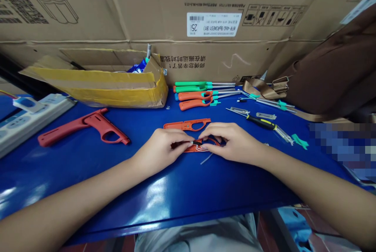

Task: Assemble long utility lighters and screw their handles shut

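Both hands meet over an orange lighter casing half [190, 148] lying on the blue table. A small black part [197, 142] with thin white wires sits over that casing. My left hand [164, 144] is closed, its thumb and fingertips pinching the end of the black part. My right hand [232, 142] curls round the looped end of the casing, fingertips close to the black part and wires; its grip is partly hidden. Just beyond the hands lies a matching orange casing half [188, 125]. A thin clear strip [207, 159] sticks out below the right thumb.
Several green and orange gas lighters [195, 95] lie behind. To the right are a black-and-yellow screwdriver [261, 123], clear tubes and teal clips [300, 141]. Red lighter casings [85, 125], a power strip [35, 121] and a taped cardboard box [111, 87] are left.
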{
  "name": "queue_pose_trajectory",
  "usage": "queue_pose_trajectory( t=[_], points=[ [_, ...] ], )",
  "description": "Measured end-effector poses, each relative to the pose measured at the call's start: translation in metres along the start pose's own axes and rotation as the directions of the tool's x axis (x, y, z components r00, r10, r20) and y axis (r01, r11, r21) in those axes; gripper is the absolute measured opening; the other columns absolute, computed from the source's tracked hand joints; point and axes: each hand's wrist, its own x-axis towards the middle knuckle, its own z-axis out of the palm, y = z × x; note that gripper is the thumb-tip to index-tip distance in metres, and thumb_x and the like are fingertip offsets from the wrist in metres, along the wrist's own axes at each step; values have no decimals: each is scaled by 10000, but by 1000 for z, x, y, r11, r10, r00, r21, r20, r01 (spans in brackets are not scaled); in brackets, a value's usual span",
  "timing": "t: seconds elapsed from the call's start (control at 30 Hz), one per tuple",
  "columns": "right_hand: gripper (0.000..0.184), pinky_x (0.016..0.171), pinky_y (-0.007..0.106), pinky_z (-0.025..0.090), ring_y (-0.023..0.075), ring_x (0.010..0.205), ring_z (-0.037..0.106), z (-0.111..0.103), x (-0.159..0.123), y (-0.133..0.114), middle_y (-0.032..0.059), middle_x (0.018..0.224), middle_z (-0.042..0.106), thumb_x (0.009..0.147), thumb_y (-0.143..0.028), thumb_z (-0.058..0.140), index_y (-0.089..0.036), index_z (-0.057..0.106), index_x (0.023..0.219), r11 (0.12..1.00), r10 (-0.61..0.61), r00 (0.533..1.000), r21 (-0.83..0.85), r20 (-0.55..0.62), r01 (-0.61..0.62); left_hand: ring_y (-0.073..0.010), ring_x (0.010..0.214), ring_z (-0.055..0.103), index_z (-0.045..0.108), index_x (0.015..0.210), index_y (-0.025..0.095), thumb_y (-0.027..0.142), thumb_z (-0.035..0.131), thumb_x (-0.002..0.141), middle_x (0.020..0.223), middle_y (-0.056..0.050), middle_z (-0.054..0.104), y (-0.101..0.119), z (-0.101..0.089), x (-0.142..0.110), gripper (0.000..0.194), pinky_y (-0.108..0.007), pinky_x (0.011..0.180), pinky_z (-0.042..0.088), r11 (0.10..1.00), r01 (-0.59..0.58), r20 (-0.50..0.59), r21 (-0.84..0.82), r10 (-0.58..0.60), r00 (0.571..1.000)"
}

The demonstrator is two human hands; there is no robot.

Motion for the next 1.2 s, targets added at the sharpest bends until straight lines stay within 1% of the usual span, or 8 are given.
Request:
queue_pose_trajectory(
  t=[0.1, 0.2, 0.3, 0.4, 0.7, 0.87, 1.1, 1.2],
  points=[
    [165, 821, 270, 504, 162, 920, 682, 5, 0, 2, 48, 1018, 762, 949, -214, 637, -204, 732, 1083, 997, -75, 997, 3, 12, 75, -169, 867, 766, 779, 995, 185, 150, 655, 940, 957, -26, 811, 1, 2, -1, 140, -251, 794, 579, 1000, -5, -16, -3, 4, 1000],
    [195, 858, 290, 522, 173, 944, 695, 6, -1, 6, 74, 1032, 755, 968, -170, 594, -181, 742, 1094, 990, -139, 990, -24, -4, 139, -154, 784, 751, 770, 1027, 173, 170, 663, 936, 908, -26, 802, 4, 4, -3, 140, -242, 732, 575, 1000, -1, -29, -2, 1, 1000],
    [232, 831, 294, 530, 176, 926, 685, 3, -3, 9, 90, 1028, 736, 981, -166, 568, -169, 750, 1124, 978, -195, 981, -76, 2, 195, -147, 699, 722, 740, 1125, 142, 216, 719, 897, 855, -33, 782, 6, 5, -4, 241, -253, 687, 576, 1000, 20, -24, 7, -20, 1000],
    [253, 791, 298, 527, 180, 905, 663, -1, -5, 13, 91, 1006, 719, 986, -169, 553, -191, 762, 1127, 961, -224, 974, -162, 16, 224, -167, 748, 733, 726, 1162, 114, 219, 753, 868, 910, -61, 787, 5, 7, -5, 312, -277, 726, 586, 999, 11, -7, 48, -10, 1000],
    [251, 720, 294, 517, 187, 859, 650, 0, -5, 16, 106, 1000, 704, 978, -148, 549, -160, 766, 1104, 889, -334, 939, -305, 81, 342, -180, 839, 746, 706, 1173, 120, 188, 770, 867, 998, -64, 788, 5, 6, -4, 320, -279, 790, 589, 993, -60, -5, 103, 61, 998],
    [276, 687, 305, 511, 201, 843, 649, 1, -6, 11, 100, 989, 705, 1004, -174, 505, -173, 756, 1120, 840, -323, 938, -418, 125, 345, -197, 939, 715, 712, 1157, 125, 197, 649, 961, 1042, -83, 743, 6, 8, -7, 219, -306, 862, 586, 972, -148, 67, 180, 138, 988],
    [202, 836, 291, 516, 174, 923, 662, -11, -9, 6, 79, 1013, 710, 957, -157, 562, -157, 744, 1045, 965, -200, 979, -176, -24, 193, -202, 876, 679, 737, 1078, 120, 235, 495, 1040, 1010, -94, 703, 14, 10, -8, 271, -324, 764, 593, 881, -180, 134, 437, 134, 982],
    [155, 814, 267, 496, 149, 872, 647, -25, -10, 0, 54, 959, 697, 939, -153, 579, -156, 730, 975, 982, -167, 981, -70, 99, 175, -204, 840, 666, 741, 1020, 120, 235, 501, 1038, 954, -83, 703, 14, 8, -7, 268, -329, 729, 583, 835, -234, 136, 498, 192, 972]
  ],
)
